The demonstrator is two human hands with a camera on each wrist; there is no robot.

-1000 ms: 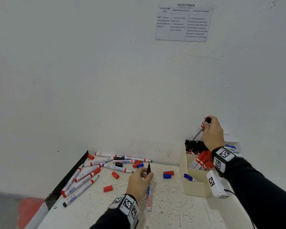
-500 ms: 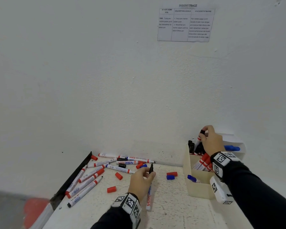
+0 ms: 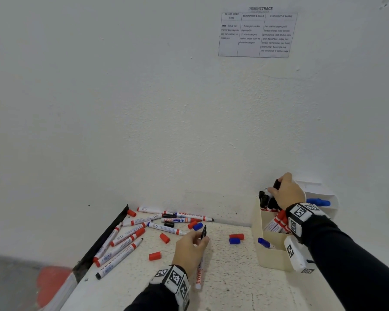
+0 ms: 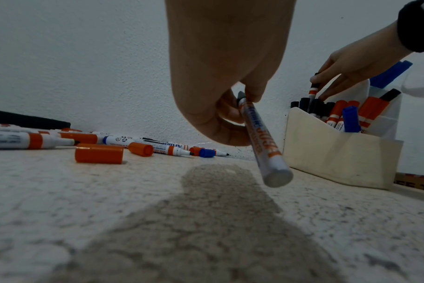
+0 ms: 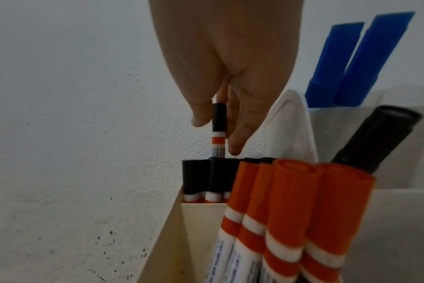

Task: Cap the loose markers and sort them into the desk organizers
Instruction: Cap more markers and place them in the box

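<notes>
My left hand pinches an uncapped black-tipped marker over the middle of the table, tip pointing away; the left wrist view shows its barrel slanting down. My right hand holds a black-capped marker by the cap. Its lower end stands among the black-capped markers in the back compartment of the cream organizer. Red-capped markers fill the middle compartment. One blue-capped marker leans in the front one.
Several loose uncapped markers lie at the table's left and back. Loose caps are scattered about: red, red, blue, black. A white holder with blue markers stands behind the organizer. A black strip edges the table's left side.
My right hand has come down from above the organizer, lowering the black-capped marker into the back compartment. My left hand stays where it was, still holding its marker.
</notes>
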